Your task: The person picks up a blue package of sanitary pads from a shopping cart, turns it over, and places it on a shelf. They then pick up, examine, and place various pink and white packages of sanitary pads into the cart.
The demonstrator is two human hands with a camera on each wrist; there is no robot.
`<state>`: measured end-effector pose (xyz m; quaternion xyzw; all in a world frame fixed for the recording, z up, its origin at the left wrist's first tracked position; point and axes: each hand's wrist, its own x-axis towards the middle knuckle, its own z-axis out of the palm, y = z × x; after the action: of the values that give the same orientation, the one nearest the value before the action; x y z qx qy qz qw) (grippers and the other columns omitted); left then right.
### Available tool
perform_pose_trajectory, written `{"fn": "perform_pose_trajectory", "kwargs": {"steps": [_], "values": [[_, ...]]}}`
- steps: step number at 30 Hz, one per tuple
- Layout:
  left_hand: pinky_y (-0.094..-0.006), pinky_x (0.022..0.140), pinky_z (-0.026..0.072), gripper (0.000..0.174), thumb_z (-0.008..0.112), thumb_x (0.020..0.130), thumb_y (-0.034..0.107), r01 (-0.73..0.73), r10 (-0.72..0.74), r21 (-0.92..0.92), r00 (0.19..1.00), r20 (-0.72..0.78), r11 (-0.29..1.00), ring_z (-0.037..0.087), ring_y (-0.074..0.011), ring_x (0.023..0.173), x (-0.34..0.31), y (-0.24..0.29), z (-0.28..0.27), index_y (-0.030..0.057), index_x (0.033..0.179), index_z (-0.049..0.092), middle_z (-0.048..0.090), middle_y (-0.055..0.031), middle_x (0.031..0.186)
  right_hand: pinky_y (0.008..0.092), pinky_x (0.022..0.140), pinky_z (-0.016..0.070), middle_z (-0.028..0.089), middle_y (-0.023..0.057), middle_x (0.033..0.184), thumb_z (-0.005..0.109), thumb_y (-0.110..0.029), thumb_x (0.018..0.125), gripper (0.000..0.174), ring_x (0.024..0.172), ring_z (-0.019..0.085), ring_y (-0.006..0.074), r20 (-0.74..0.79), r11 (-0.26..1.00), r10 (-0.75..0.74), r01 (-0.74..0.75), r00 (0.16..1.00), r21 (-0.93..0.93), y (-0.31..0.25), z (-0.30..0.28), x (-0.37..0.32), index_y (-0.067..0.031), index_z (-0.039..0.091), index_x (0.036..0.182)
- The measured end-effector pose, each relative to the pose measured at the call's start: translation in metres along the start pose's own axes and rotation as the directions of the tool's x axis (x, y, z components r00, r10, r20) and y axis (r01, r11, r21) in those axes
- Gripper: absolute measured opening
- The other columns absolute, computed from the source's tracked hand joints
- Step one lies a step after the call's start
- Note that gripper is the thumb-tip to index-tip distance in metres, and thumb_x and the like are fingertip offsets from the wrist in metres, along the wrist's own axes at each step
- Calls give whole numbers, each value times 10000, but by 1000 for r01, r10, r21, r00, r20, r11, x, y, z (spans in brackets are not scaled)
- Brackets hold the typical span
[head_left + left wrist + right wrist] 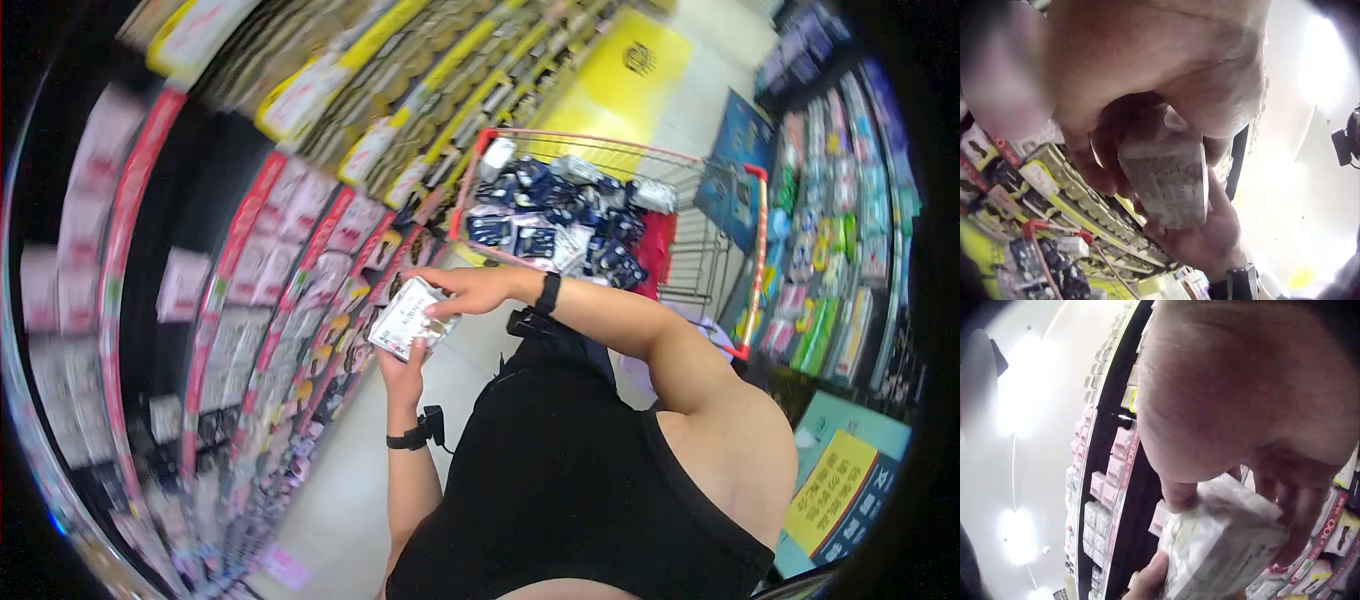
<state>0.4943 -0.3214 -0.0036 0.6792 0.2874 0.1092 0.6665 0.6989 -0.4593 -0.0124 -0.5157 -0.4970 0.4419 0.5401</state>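
Both hands hold a white packet with small dark print and a shiny plastic wrap [402, 320] in front of the body, close to the left-hand shelves. From below, my left hand [404, 380] grips its near end, with the thumb lying on the printed face. Across the far side reaches my right hand [468, 292], its fingers on the packet's upper and right edges. The left wrist view shows a thick, boxy packet side [1166, 181] covered in fine print. Wrinkled clear film on the packet [1229, 531] shows in the right wrist view, under the right fingers.
A red-rimmed shopping cart [690, 285], partly filled with dark blue and white packets [560, 215], stands ahead. Shelves with pink boxes [185, 285] and red price strips run along the left. More stocked shelves [830, 230] line the right, near a green carton [840, 480].
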Motion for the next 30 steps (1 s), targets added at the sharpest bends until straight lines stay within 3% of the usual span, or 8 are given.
{"fn": "perform_pose_trajectory", "kwargs": {"steps": [3,7,8,12,17,21,27,30], "values": [[-373,1043,432,686,757,840,73,-159,158,3,977,-145,987,517,-216,1232,-58,-11,-54,10,1400,366,490,-137,1370,360,944,496,516,148,1382,571,-200,1012,672,1217,526,205,100,955,137,-158,986,253,-22,59,18,-65,190,1550],[-394,1055,422,657,770,765,-18,-262,214,-82,902,-375,962,516,-244,1248,-146,-36,-110,42,1316,417,510,-134,1344,375,1059,442,486,141,1436,575,-178,1008,676,1316,463,216,300,906,95,-208,949,370,-14,146,54,-94,209,1570],[-428,1045,419,549,753,724,-37,-393,427,168,804,-413,904,521,-313,1241,-157,-44,-126,70,1194,490,529,-162,1316,366,1105,396,438,121,1486,626,-136,976,717,1368,401,207,410,893,138,-292,902,342,-9,167,67,-99,227,1571],[-495,1022,406,416,699,676,-37,-357,603,524,669,-435,774,504,-426,1211,-229,-43,-179,77,1044,542,529,-219,1290,357,1101,399,406,95,1502,704,-51,897,748,1361,392,186,543,917,22,-233,840,322,-24,276,101,-112,321,1536],[-453,1011,424,375,640,749,-17,-286,526,447,569,-632,847,522,-390,1199,-302,-85,-225,85,1084,508,542,-220,1264,360,1090,407,436,92,1459,727,-76,885,689,1312,429,187,721,992,-121,105,682,68,-18,372,141,-121,401,1490],[-362,993,460,522,704,729,-51,-284,202,31,596,-777,958,552,-239,1169,-347,-108,-243,46,1184,470,549,-170,1260,324,903,511,590,76,1267,808,-183,836,755,1064,582,160,833,979,140,-198,536,-37,-37,413,158,-58,405,1461],[-354,886,512,485,694,868,107,-92,95,46,634,-768,995,623,-210,1055,-351,-104,-275,-24,1266,450,643,-150,1122,326,851,511,690,104,1074,777,-366,865,576,952,610,168,775,959,228,3,589,-284,1,441,192,10,575,1253],[-356,921,502,467,644,916,108,-52,34,-1,668,-743,999,613,-217,1112,-336,-100,-295,-35,1306,430,632,-171,1182,319,885,484,665,86,1097,705,-377,928,508,1005,582,149,768,969,249,-163,590,-188,4,441,215,32,601,1212]]}}
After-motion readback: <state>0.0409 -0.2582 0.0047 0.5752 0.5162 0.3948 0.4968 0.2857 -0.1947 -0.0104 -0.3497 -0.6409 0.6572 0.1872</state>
